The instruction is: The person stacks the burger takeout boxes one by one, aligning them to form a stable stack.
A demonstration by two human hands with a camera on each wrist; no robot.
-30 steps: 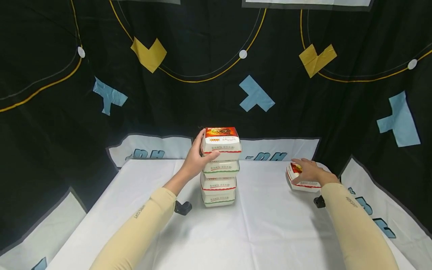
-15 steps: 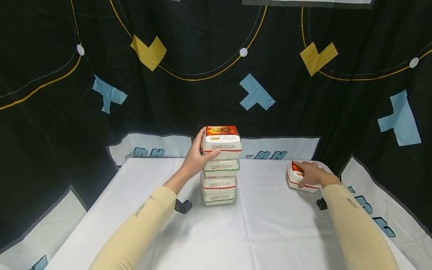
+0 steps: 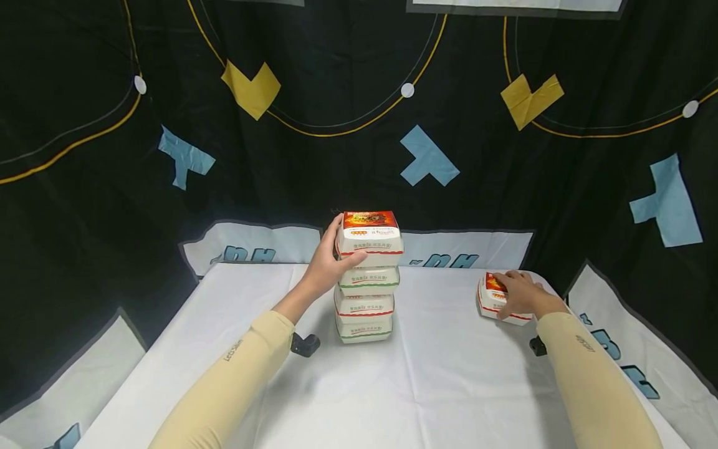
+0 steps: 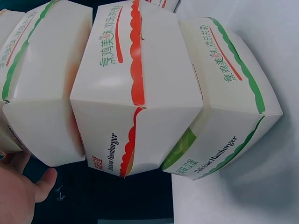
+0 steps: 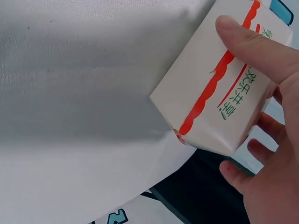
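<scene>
Several white hamburger boxes stand in a stack at the table's middle, with red and green trims alternating. My left hand point(image 3: 328, 260) grips the top hamburger box point(image 3: 371, 243), thumb on its front and fingers round its left side. Beneath it are a green-trimmed box point(image 3: 369, 282), a red-trimmed box point(image 4: 159, 70) and a green-trimmed bottom box point(image 4: 233, 79). At the table's right, my right hand point(image 3: 523, 294) holds a separate red-trimmed hamburger box point(image 5: 210, 88). Its thumb lies across the box's front side; part of the top is hidden under the fingers.
A white cloth covers the table point(image 3: 437, 386). Behind it hangs a black curtain point(image 3: 336, 168) with yellow and blue patches. Black wrist-worn pieces hang beneath both forearms.
My right hand has moved slightly to the right over the separate box, and its thumb has come onto the box's front. My left hand and the stack look unchanged.
</scene>
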